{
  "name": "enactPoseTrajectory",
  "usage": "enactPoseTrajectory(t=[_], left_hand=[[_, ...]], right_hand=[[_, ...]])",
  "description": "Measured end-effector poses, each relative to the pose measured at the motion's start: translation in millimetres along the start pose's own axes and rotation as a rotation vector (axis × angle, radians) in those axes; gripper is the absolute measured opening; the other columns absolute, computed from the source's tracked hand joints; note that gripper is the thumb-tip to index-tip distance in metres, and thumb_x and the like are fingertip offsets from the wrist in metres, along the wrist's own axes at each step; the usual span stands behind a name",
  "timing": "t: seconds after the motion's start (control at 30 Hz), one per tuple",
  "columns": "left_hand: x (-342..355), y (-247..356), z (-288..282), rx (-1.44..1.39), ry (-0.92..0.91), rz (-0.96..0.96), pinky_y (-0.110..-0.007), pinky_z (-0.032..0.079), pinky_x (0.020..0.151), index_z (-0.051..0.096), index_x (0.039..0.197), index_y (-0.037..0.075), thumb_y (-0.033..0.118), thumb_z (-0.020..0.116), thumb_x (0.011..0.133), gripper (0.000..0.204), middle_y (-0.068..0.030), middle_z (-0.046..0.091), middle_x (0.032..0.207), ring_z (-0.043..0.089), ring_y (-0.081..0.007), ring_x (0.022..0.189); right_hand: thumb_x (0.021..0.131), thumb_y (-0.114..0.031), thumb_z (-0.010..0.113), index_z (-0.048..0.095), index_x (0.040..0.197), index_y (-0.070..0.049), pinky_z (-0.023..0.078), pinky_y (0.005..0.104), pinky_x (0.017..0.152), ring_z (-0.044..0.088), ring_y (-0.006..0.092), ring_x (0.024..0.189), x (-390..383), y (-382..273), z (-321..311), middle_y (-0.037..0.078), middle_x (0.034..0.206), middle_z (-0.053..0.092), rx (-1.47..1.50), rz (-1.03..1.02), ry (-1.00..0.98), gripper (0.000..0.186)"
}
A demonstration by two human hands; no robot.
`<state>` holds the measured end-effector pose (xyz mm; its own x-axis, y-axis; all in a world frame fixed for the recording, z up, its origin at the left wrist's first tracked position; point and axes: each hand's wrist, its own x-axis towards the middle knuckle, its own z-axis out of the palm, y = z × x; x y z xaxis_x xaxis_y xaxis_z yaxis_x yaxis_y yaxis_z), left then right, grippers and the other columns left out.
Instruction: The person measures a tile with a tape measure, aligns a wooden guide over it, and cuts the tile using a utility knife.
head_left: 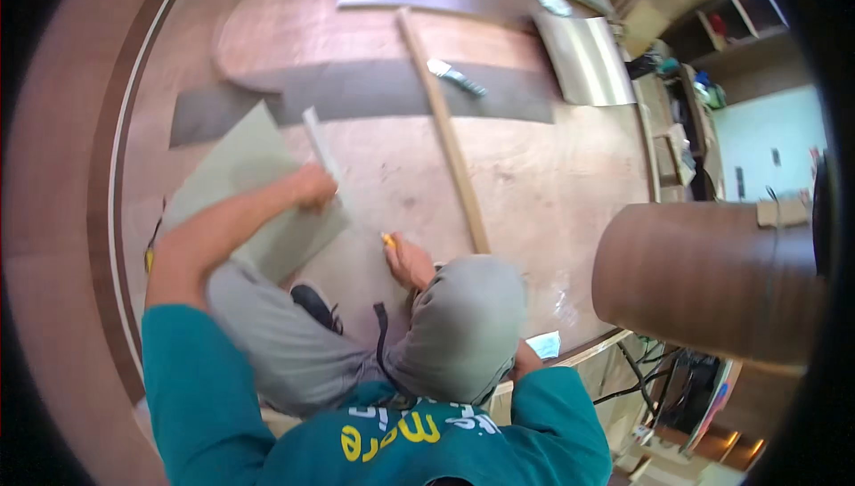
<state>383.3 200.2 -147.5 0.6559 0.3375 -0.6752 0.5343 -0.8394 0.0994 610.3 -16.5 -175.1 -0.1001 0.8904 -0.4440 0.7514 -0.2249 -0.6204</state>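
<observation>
My left hand (313, 188) is closed at a narrow white straightedge (319, 140), which lies along the right side of a pale grey-green sheet (233, 174). That sheet rests flat in front of my left knee, partly covered by my forearm. In my right hand (411, 263) is a small yellow-handled tool, probably a utility knife (388, 239), its tip pointing up and left toward the sheet's right corner. My right forearm passes behind my bent right knee. The fingers of both hands are somewhat blurred.
A long wooden strip (445, 130) lies on the wooden work surface (552, 183). Beyond are a dark grey strip (356, 89), a white-and-teal tool (456, 78) and a curved shiny sheet (583, 58). A large brown roll (704, 277) stands at right; a yellow tape measure (149, 259) lies left.
</observation>
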Motion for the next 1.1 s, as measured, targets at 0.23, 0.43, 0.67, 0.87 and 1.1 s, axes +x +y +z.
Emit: enactPoseTrajectory(t=[0.23, 0.43, 0.67, 0.87, 1.1], left_hand=[[5, 3, -38, 0.094, -0.094, 0.017, -0.041, 0.053, 0.076, 0.073, 0.099, 0.019, 0.046, 0.075, 0.069, 0.041, -0.0064, 0.071, 0.097, 0.067, -0.0273, 0.091], [-13, 2, -55, 0.082, -0.05, 0.011, -0.041, 0.053, 0.077, 0.071, 0.104, 0.02, 0.049, 0.074, 0.07, 0.046, -0.0053, 0.071, 0.099, 0.067, -0.0265, 0.095], [-28, -7, -51, 0.096, -0.016, -0.026, -0.041, 0.053, 0.079, 0.071, 0.105, 0.021, 0.052, 0.072, 0.07, 0.047, -0.0042, 0.071, 0.1, 0.067, -0.0253, 0.095], [-32, -11, -47, 0.079, 0.028, -0.057, -0.04, 0.053, 0.079, 0.072, 0.103, 0.02, 0.05, 0.072, 0.069, 0.045, -0.0057, 0.07, 0.101, 0.067, -0.026, 0.095], [-34, -16, -54, 0.116, 0.005, -0.012, -0.042, 0.053, 0.078, 0.072, 0.103, 0.019, 0.054, 0.07, 0.07, 0.048, -0.0072, 0.071, 0.096, 0.067, -0.0287, 0.091]], right_hand=[[0.09, -0.03, 0.058, 0.049, 0.125, -0.011, 0.049, 0.0477, 0.08, 0.06, 0.0413, 0.095, 10, 35, -19, 0.022, 0.102, 0.062, -0.078, -0.226, 0.187, 0.04], [0.09, -0.028, 0.06, 0.051, 0.126, -0.011, 0.049, 0.0418, 0.083, 0.062, 0.0334, 0.096, 39, 35, -87, 0.018, 0.107, 0.063, -0.019, -0.115, 0.099, 0.041], [0.095, -0.022, 0.052, 0.051, 0.128, -0.008, 0.049, 0.0339, 0.081, 0.063, 0.0239, 0.091, -4, -108, -230, 0.012, 0.103, 0.064, 0.078, -0.303, 0.178, 0.036], [0.098, -0.022, 0.048, 0.046, 0.132, -0.003, 0.048, 0.0296, 0.082, 0.062, 0.0157, 0.09, -44, -172, -258, 0.01, 0.098, 0.063, 0.419, -0.363, -0.002, 0.039], [0.097, -0.021, 0.046, 0.047, 0.131, -0.005, 0.049, 0.0328, 0.083, 0.063, 0.0175, 0.09, -34, -164, -234, 0.011, 0.096, 0.063, 0.307, -0.391, -0.25, 0.037]])
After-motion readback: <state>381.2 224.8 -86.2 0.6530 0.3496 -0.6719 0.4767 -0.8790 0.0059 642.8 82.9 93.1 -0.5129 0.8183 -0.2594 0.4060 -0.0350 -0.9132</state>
